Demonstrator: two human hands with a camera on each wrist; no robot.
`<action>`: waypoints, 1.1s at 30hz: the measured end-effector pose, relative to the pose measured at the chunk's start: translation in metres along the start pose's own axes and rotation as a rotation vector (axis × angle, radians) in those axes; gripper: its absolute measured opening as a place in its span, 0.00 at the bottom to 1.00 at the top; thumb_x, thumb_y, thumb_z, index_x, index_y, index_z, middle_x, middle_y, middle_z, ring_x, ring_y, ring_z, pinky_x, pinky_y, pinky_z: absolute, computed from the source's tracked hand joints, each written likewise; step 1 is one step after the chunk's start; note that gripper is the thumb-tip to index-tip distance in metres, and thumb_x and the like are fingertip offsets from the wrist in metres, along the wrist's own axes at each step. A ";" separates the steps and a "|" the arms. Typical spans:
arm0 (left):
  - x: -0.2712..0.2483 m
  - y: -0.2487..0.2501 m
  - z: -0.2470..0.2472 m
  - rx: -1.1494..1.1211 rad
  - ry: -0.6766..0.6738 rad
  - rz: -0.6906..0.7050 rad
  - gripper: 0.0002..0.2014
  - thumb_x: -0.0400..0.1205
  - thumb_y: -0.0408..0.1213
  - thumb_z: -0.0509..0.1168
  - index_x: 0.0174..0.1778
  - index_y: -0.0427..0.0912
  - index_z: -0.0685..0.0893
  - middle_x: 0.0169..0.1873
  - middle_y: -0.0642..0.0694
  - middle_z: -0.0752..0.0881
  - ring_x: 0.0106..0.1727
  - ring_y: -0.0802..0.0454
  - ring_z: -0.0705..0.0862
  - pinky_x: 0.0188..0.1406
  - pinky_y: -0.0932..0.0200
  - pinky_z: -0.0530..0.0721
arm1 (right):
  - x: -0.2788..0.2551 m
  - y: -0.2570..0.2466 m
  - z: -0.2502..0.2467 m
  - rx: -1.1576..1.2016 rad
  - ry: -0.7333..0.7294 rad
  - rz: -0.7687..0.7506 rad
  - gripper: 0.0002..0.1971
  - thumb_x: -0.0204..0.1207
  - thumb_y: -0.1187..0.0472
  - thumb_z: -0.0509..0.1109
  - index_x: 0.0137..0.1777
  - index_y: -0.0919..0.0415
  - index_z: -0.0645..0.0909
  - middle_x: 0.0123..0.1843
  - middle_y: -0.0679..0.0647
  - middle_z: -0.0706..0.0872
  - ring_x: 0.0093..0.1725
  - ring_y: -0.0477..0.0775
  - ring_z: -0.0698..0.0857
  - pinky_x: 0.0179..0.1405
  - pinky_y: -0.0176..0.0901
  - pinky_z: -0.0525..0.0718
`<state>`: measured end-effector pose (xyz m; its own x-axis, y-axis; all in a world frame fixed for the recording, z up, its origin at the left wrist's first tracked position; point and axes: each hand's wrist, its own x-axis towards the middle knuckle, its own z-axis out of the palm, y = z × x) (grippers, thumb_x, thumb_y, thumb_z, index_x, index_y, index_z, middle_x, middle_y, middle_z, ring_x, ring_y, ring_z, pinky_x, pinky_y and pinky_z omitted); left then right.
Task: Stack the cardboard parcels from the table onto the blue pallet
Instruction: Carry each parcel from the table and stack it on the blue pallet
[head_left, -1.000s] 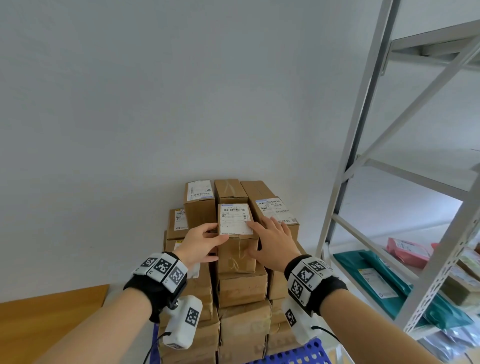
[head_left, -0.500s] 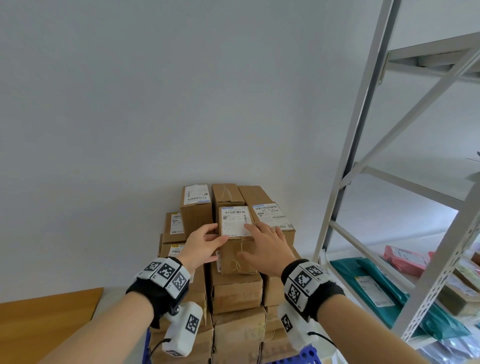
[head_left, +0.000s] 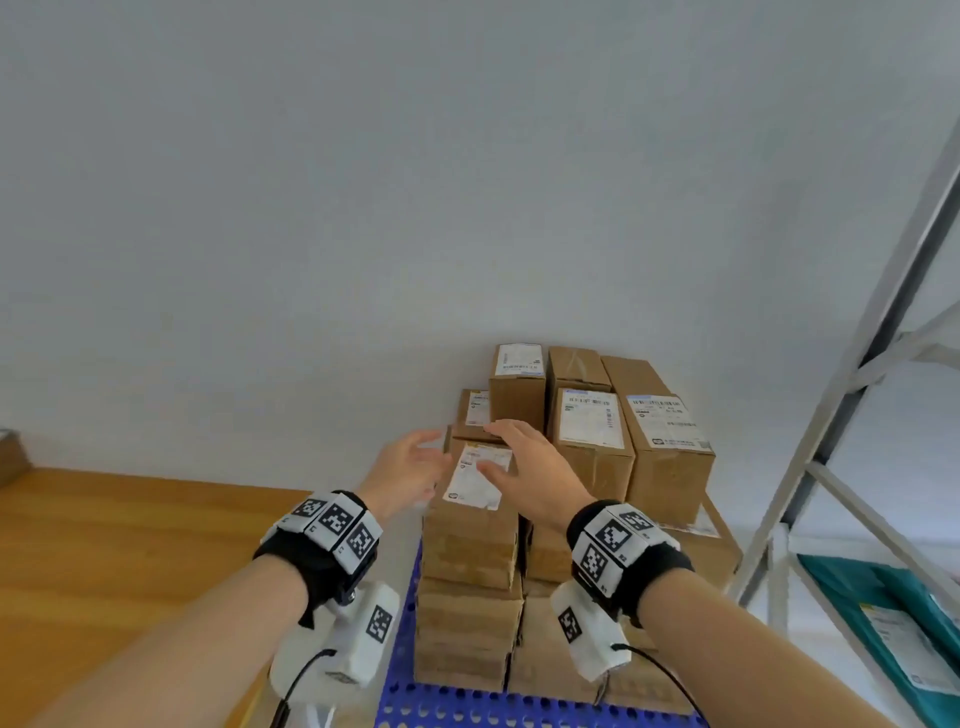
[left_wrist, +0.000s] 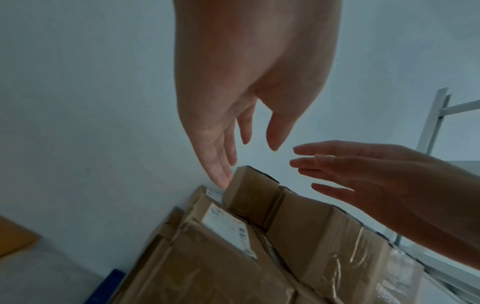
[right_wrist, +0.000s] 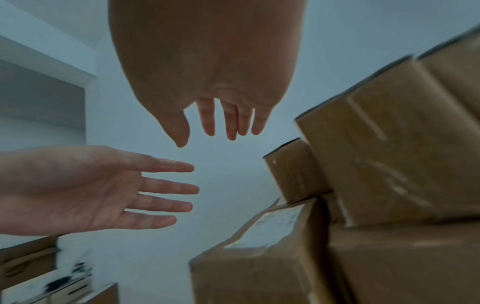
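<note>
A plain pale grey wall (head_left: 363, 208) filled most of the head view, and a grey metal shelving rack (head_left: 852, 364) with slanted braces stood at the right. An orange-brown wooden table top (head_left: 104, 545) lay at the near left. Against the far wall, between table and rack, rose the stack of brown cardboard parcels (head_left: 597, 467), several layers high and resting on the blue perforated plastic pallet (head_left: 467, 709), whose grid edge showed at the near bottom. The tallest column, at the far right of the stack, was topped by three parcels side by side, two with white shipping labels facing up. A lower column at the near left was topped by a brown labelled parcel (head_left: 475, 499) with a white label on its lid. A teal plastic mailer bag (head_left: 883, 613) lay on the rack's low shelf at the near right. The left hand (head_left: 402, 475) hung just left of that lower parcel, palm turned inward, fingers spread and straight, gripping nothing. The right hand (head_left: 524, 470) hovered over the parcel's label, fingers extended and apart, likewise holding nothing; whether it touched the lid could not be told.
</note>
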<state>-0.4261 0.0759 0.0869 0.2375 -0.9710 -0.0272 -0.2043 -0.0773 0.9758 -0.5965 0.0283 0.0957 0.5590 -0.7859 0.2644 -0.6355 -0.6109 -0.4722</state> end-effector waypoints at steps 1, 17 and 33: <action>-0.005 -0.006 -0.009 0.001 0.034 -0.009 0.20 0.82 0.32 0.65 0.71 0.43 0.73 0.53 0.48 0.83 0.58 0.47 0.82 0.52 0.54 0.85 | 0.002 -0.007 0.008 0.017 -0.012 -0.029 0.25 0.82 0.51 0.62 0.78 0.53 0.66 0.79 0.51 0.68 0.78 0.51 0.65 0.76 0.44 0.65; -0.090 -0.111 -0.174 0.259 0.195 -0.182 0.23 0.83 0.36 0.62 0.76 0.47 0.69 0.68 0.46 0.79 0.67 0.50 0.77 0.66 0.52 0.79 | 0.045 -0.137 0.170 0.063 -0.336 -0.075 0.24 0.83 0.54 0.61 0.78 0.57 0.66 0.77 0.56 0.70 0.76 0.56 0.69 0.74 0.45 0.64; -0.139 -0.243 -0.446 0.291 0.223 -0.432 0.24 0.84 0.40 0.63 0.76 0.47 0.68 0.69 0.45 0.77 0.68 0.47 0.77 0.68 0.46 0.77 | 0.118 -0.346 0.376 0.173 -0.463 0.035 0.25 0.84 0.53 0.60 0.79 0.58 0.65 0.78 0.53 0.71 0.76 0.54 0.71 0.72 0.47 0.69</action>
<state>0.0145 0.3308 -0.0494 0.5464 -0.7684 -0.3331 -0.2897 -0.5466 0.7857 -0.1107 0.1827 -0.0258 0.7420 -0.6562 -0.1371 -0.5821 -0.5292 -0.6174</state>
